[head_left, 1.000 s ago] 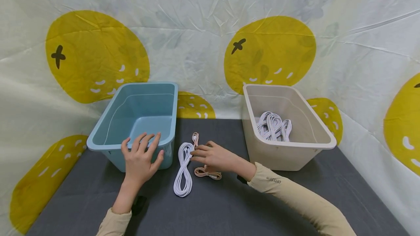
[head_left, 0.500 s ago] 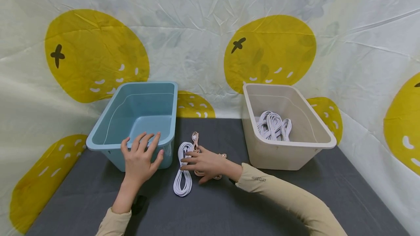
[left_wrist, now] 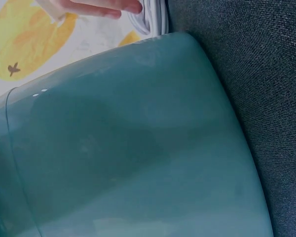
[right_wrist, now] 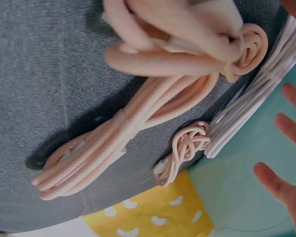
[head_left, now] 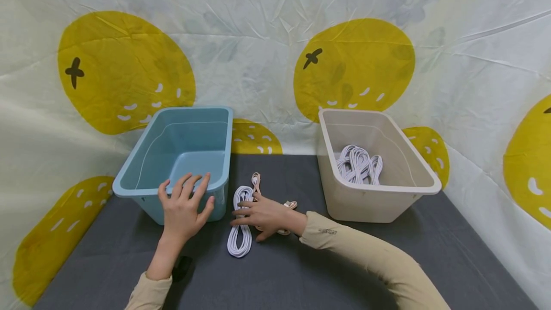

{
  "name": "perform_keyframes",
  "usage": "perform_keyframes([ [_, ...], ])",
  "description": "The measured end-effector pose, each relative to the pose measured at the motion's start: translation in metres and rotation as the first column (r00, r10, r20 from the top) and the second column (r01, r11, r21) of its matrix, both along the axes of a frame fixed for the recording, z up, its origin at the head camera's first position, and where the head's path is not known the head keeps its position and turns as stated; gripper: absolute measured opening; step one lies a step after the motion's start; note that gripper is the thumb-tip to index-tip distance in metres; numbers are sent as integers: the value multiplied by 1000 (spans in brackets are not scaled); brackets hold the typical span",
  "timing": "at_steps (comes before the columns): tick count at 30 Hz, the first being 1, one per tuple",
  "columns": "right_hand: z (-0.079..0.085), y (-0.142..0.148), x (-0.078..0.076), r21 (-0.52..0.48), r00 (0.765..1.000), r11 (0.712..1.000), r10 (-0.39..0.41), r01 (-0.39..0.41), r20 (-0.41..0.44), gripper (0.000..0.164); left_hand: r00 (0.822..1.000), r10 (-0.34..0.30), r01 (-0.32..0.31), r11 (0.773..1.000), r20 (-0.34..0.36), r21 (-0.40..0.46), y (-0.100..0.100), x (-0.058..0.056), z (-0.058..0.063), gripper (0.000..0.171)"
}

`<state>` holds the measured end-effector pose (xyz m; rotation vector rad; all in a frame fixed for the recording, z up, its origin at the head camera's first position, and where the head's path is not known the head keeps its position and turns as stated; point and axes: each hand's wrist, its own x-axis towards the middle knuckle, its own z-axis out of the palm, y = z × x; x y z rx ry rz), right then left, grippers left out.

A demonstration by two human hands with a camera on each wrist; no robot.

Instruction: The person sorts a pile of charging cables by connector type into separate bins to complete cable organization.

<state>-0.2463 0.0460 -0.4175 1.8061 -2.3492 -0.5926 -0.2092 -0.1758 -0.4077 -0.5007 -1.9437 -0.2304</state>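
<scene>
My left hand (head_left: 182, 207) rests with spread fingers at the front rim of a blue plastic bin (head_left: 142, 183). To its right, my right hand (head_left: 268, 215) reaches left with loose, spread fingers over a long looped white cable bundle (head_left: 239, 244), overlapping its middle. Pink cable bundles lie about that hand: one (head_left: 256, 179) just beyond it and another (head_left: 291, 204) near the wrist, partly hidden. The right wrist view shows the pink cable loops (right_wrist: 89, 163) and the white cable (right_wrist: 256, 103) on the cloth. In the left wrist view, fingertips (left_wrist: 130, 6) hang close to the white loops.
At right stands a beige plastic bin (head_left: 366, 207) with several white cable bundles (head_left: 359, 164) in it. A dark cloth (head_left: 275, 281) covers the table. Behind it hangs a pale curtain (head_left: 258, 75) with yellow fruit prints.
My right hand has moved left and slightly towards me, from above the pink cables to over the white cable bundle, its fingers straightening. The left hand has stayed at the blue bin.
</scene>
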Motion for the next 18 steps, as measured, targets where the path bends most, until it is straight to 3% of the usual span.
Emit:
perform_keyframes([
  [9,-7,-6,-2,-7,1000,1000,9,-9,17,69,1000,-3,3,1000,-1,4,1,0,0,46],
  [18,-7,-11,3,55,998,998,-30,27,46,68,1000,-4,4,1000,-13,8,1,-1,0,45],
])
